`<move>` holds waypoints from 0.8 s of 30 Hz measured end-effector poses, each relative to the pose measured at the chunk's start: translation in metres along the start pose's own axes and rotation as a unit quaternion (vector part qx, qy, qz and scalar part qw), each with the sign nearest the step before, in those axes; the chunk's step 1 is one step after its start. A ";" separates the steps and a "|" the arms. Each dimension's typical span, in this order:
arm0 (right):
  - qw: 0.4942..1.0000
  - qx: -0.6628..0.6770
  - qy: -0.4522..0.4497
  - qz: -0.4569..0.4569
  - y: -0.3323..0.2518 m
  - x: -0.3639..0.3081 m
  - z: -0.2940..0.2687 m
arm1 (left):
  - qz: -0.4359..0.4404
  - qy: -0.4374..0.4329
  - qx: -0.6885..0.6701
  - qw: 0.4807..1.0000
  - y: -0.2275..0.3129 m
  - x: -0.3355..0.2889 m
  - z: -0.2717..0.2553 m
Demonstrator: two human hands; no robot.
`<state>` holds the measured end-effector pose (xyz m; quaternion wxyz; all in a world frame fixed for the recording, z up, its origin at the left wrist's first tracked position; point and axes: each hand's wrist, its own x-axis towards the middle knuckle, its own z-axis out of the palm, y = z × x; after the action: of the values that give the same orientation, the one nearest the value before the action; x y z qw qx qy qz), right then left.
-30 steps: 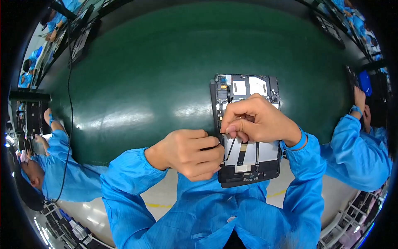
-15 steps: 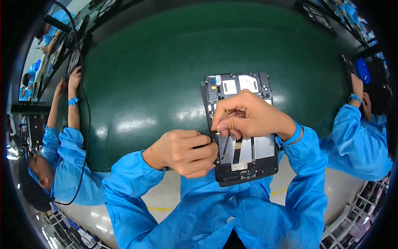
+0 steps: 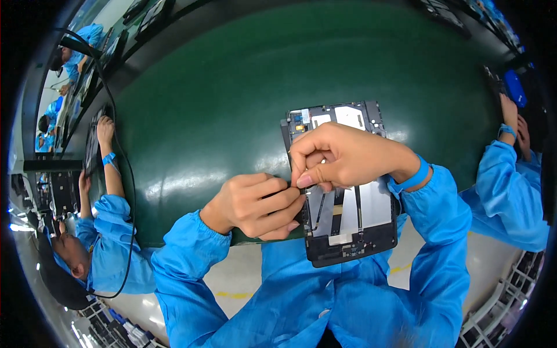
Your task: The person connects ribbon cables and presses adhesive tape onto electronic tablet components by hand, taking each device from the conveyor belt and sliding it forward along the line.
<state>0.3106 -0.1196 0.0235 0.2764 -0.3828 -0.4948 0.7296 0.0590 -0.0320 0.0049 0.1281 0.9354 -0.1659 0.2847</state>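
The device (image 3: 374, 211) sits at the near edge of the table (image 3: 232, 87), between two co-workers (image 3: 119, 261).

Right hand (image 3: 343, 155) pinches — left hand (image 3: 254, 206) curls close

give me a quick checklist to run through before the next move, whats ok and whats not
1. Device fully on the table: not ok; its near end juts past the edge.
2. Right hand at the device's left side: ok; thumb and forefinger tips are together there.
3. Left hand steadying the device: cannot tell; its curled fingers are at the left side, but any grip is hidden.
4. Flat cables seated: cannot tell; their ends are too small to judge.
5. Hanging cord clear of both hands: ok; it hangs well to the left.
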 end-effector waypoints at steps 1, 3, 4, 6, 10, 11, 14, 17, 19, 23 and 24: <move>1.000 -0.001 0.018 -0.021 -0.001 0.001 0.000 | 0.004 -0.004 -0.006 1.000 -0.001 0.001 -0.003; 0.999 0.001 0.032 -0.043 0.002 0.002 0.004 | 0.004 -0.011 -0.012 1.000 0.001 -0.001 -0.003; 0.998 -0.008 0.041 -0.045 0.005 0.002 0.005 | 0.013 0.003 -0.003 1.000 0.001 -0.002 0.001; 0.998 -0.018 0.048 -0.048 0.002 0.002 0.003 | 0.023 0.017 0.010 1.000 -0.002 -0.002 0.003; 0.998 -0.027 0.056 -0.026 -0.003 -0.001 0.004 | 0.012 0.015 0.002 1.000 -0.005 0.002 0.000; 0.997 -0.037 0.060 -0.032 -0.002 0.000 0.005 | 0.008 0.012 -0.006 1.000 -0.004 0.002 -0.001; 0.990 -0.094 0.087 -0.057 -0.011 -0.002 0.009 | 0.065 0.007 -0.004 0.998 0.004 0.001 -0.001; 0.978 -0.149 0.119 -0.090 -0.012 -0.003 0.011 | 0.081 -0.005 -0.007 0.997 0.004 0.004 0.001; 0.978 -0.148 0.121 -0.086 -0.012 -0.003 0.011 | 0.059 -0.002 -0.008 0.998 0.002 0.006 0.002; 0.980 -0.144 0.121 -0.072 -0.012 -0.004 0.011 | 0.076 -0.008 -0.010 0.997 0.002 0.006 0.001; 0.980 -0.143 0.121 -0.071 -0.012 -0.004 0.011 | 0.078 -0.011 -0.013 0.997 0.002 0.006 0.002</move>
<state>0.3042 -0.1242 0.0384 0.3279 -0.4677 -0.5831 0.5777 0.0640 -0.0364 0.0070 0.1163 0.9208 -0.2436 0.2817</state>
